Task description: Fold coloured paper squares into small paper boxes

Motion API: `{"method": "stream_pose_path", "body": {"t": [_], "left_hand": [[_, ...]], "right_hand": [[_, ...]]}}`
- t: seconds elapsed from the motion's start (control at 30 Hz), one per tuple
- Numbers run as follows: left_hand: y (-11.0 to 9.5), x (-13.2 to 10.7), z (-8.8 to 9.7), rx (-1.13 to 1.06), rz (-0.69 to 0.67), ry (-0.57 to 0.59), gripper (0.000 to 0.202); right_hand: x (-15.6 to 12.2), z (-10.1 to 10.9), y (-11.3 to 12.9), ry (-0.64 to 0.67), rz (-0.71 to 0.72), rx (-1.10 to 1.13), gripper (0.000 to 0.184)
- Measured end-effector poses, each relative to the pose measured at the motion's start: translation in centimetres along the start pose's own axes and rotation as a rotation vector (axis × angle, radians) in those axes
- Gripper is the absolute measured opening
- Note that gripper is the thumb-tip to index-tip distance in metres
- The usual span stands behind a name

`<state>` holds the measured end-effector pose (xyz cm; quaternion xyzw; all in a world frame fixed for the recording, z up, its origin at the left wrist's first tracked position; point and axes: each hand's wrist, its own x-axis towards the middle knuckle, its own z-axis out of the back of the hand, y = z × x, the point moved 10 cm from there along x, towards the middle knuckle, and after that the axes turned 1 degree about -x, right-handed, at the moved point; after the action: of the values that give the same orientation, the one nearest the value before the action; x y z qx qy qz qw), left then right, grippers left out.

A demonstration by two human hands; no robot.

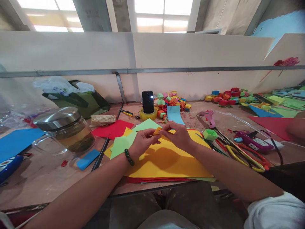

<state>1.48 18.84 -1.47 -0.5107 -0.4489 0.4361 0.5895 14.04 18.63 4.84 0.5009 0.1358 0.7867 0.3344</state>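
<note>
Left hand (142, 142), right hand (178, 136) pinch yellow scrap (157, 130), likely for steady hold. Tape roll (148, 116) maybe props far phone (147, 101).

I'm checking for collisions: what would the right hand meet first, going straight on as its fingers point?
The right hand would first meet the small yellow paper piece it touches, then probably the left hand, though depth is unclear.

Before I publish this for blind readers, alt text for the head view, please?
A person's left hand and right hand hold a small folded yellow paper piece above a yellow-topped stack of paper sheets. Farther back, a black smartphone stands beside a pile of small multicoloured paper boxes.
</note>
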Motion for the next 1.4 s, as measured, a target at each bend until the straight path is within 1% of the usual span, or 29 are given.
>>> {"method": "stream_pose_path", "body": {"t": [0.07,0.1,0.17,0.2,0.3,0.37,0.43,0.53,0.6,0.67,0.77,0.83,0.87,0.93,1.03,1.1,1.17,1.3,1.4], "left_hand": [[0.3,-0.2,-0.5,-0.058,0.044,0.04,0.064],[0.4,-0.3,-1.0,-0.073,0.052,0.074,0.065],[0.0,-0.5,-1.9,-0.083,0.024,0.132,0.061],[-0.3,-0.5,-2.1,-0.084,-0.006,0.141,0.059],[-1.3,-0.6,-1.9,-0.065,-0.102,0.107,0.055],[-1.7,-0.5,-1.4,-0.02,-0.137,0.071,0.053],[-1.7,-0.4,-1.0,-0.009,-0.138,0.056,0.054],[-1.1,-0.2,-0.7,-0.046,-0.087,0.055,0.055],[-0.8,0.0,-0.2,-0.017,-0.066,0.014,0.052],[-0.9,0.1,0.5,0.069,-0.086,-0.043,0.045],[-1.5,0.0,0.9,0.235,-0.143,-0.093,0.032],[-1.8,-0.2,0.9,0.333,-0.16,-0.104,0.029],[-1.7,-0.2,0.8,0.353,-0.144,-0.09,0.029],[-1.1,-0.2,0.3,0.305,-0.064,-0.019,0.031],[-0.1,-0.4,-0.7,0.112,0.083,0.109,0.041],[0.3,-0.6,-1.1,0.015,0.149,0.16,0.046],[0.4,-0.7,-1.3,-0.026,0.191,0.184,0.049],[0.6,-0.6,-0.9,0.078,0.195,0.167,0.051],[0.6,-0.5,-1.0,0.179,0.158,0.179,0.053]], "right_hand": [[-0.1,0.9,0.8,-0.079,0.082,-0.084,0.019],[-0.1,1.1,1.4,-0.088,0.129,-0.123,0.017],[-0.2,0.7,2.5,-0.053,0.218,-0.173,0.014],[-0.3,0.3,3.0,-0.026,0.251,-0.184,0.014],[-0.8,-0.7,3.8,0.03,0.304,-0.195,0.017],[-1.2,-1.0,3.8,0.048,0.309,-0.17,0.018],[-1.2,-1.0,3.0,0.056,0.247,-0.097,0.019],[-0.7,-0.2,0.6,0.044,0.035,0.067,0.019],[-0.2,0.4,-0.6,0.014,-0.097,0.187,0.023],[0.3,0.6,-1.3,0.012,-0.197,0.302,0.029],[0.6,-0.7,-2.0,0.113,-0.332,0.423,0.042],[0.4,-1.8,-2.7,0.198,-0.413,0.434,0.047],[0.2,-2.3,-3.1,0.235,-0.447,0.425,0.047],[-0.2,-3.0,-4.1,0.293,-0.491,0.415,0.045],[-0.4,-3.6,-4.9,0.36,-0.509,0.469,0.042],[-0.4,-3.8,-5.1,0.412,-0.522,0.507,0.041],[-0.6,-4.0,-5.0,0.463,-0.555,0.524,0.042],[-0.9,-4.2,-4.8,0.514,-0.613,0.503,0.048],[-0.9,-4.4,-4.6,0.514,-0.571,0.453,0.052]]}}
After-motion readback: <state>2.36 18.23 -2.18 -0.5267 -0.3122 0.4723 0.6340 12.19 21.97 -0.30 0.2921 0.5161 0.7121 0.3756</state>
